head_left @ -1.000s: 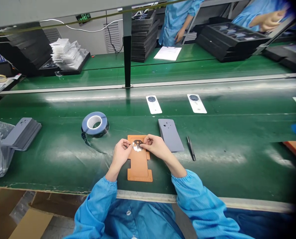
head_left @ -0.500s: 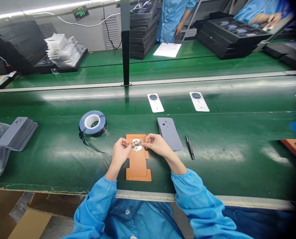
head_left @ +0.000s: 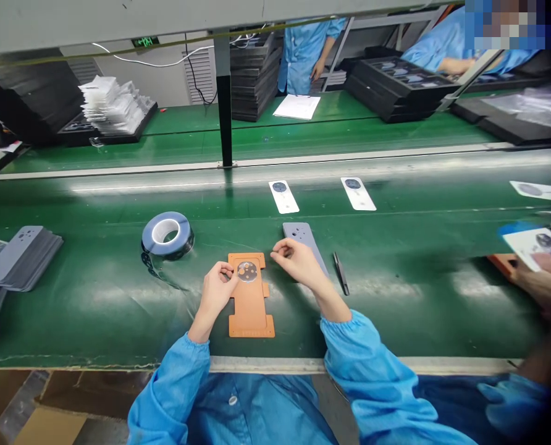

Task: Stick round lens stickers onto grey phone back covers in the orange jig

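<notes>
An orange plate-like fixture (head_left: 251, 309) lies flat before me. Near its top sits a round, shiny grey piece with holes (head_left: 247, 272). My left hand (head_left: 217, 289) is at the fixture's upper left edge, fingers curled and thumb tip beside the round piece; anything between them is too small to make out. Raised to the right of the fixture, my right hand (head_left: 299, 264) has thumb and forefinger pinched together, and I cannot make out anything in them. It partly covers a stack of grey phone-shaped sheets (head_left: 302, 230). Black tweezers (head_left: 341, 274) lie right of that hand.
A roll of blue tape (head_left: 168, 236) stands to the left, its strip trailing toward me. Grey sheets (head_left: 25, 259) are stacked far left. Two white cards (head_left: 285, 199) (head_left: 359, 195) lie beyond. At right, another person's hand (head_left: 542, 278) holds a white card (head_left: 532, 245) over an orange fixture (head_left: 502, 264).
My right hand has moved away from the round piece to the right. My left hand stays by the fixture. Where white showed, the round area now looks grey. Another person's hand has appeared at right.
</notes>
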Available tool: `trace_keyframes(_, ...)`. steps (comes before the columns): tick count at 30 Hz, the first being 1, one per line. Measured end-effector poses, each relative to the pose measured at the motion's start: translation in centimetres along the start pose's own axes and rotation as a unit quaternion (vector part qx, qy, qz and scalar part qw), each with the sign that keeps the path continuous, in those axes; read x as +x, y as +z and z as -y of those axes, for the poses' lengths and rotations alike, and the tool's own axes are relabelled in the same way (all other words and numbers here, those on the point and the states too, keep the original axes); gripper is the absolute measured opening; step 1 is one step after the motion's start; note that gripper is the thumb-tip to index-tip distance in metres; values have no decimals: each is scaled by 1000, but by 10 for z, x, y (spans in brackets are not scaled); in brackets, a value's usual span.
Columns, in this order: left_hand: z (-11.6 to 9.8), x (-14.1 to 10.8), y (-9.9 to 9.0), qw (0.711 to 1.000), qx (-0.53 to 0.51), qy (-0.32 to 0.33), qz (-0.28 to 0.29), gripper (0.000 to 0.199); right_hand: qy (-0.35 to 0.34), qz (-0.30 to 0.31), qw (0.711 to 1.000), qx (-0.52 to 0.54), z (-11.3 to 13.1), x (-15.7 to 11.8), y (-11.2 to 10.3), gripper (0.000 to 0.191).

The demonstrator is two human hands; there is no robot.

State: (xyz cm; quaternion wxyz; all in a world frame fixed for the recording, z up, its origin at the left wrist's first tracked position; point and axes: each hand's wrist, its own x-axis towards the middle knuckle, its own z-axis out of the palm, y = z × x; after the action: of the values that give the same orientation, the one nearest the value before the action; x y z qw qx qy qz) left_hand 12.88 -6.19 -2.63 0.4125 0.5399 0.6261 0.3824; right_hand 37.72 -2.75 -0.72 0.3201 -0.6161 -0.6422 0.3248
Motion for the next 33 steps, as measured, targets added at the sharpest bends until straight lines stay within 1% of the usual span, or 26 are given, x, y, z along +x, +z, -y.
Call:
trace_keyframes(2,1,-3,-3,1000,5,6,5,17,-50,-49,989,-133,-12,15,-24,35)
trace_keyframes(3,2,-4,-5,1000,7,9,8,18,-58,-52,978,-194,-20,23,-36,48)
trace_keyframes(4,2,-6,-7,1000,7,11,10,20,-49,-45,968,-241,-29,31,-47,58)
trace_keyframes(6,4,-12,-11,1000,6,13,13,20,-19,-4,961,-277,-44,46,-64,68)
trace_keyframes(8,7,-20,-17,1000,9,11,9,18,-7,29,965,-260,-53,55,-74,67)
trace_keyframes(9,8,-25,-21,1000,15,9,5,18,-8,34,969,-245,-55,57,-77,63)
trace_keyframes(12,10,-41,-32,999,40,20,-9,23,-8,3,976,-218,-54,60,-81,44)
trace_keyframes(13,10,-47,-35,998,45,31,-11,26,-8,-5,976,-217,-51,59,-81,41)
trace_keyframes(14,11,-52,-37,998,49,43,-9,29,-11,-6,975,-223,-48,59,-82,43)
trace_keyframes(16,13,-61,-41,997,57,58,1,37,-4,9,967,-256,-42,58,-83,56)
trace_keyframes(18,16,-69,-41,995,74,60,22,46,50,37,953,-297,-37,56,-85,67)
trace_keyframes(20,20,-73,-40,992,96,64,47,54,135,54,938,-313,-32,53,-86,68)
trace_keyframes(21,22,-75,-40,990,106,69,58,56,169,51,933,-314,-30,52,-88,68)
trace_keyframes(22,24,-76,-39,988,116,75,68,57,192,39,929,-314,-28,50,-90,66)
trace_keyframes(24,27,-77,-39,985,129,85,80,56,196,-18,929,-314,-21,44,-98,57)
trace_keyframes(26,29,-77,-39,983,135,87,89,57,155,-87,945,-273,-11,36,-106,43)
trace_keyframes(27,29,-77,-40,982,138,87,94,57,126,-108,960,-225,-3,30,-109,38)
trace_keyframes(28,30,-76,-40,981,142,87,100,59,96,-117,976,-159,6,23,-110,35)
trace_keyframes(30,30,-76,-40,978,154,86,112,62,42,-97,994,-9,29,7,-103,38)
trace_keyframes(31,30,-75,-40,976,161,86,118,63,23,-75,995,54,41,-1,-95,42)
trace_keyframes(33,31,-75,-40,973,171,87,127,64,-9,-18,990,138,62,-16,-72,46)
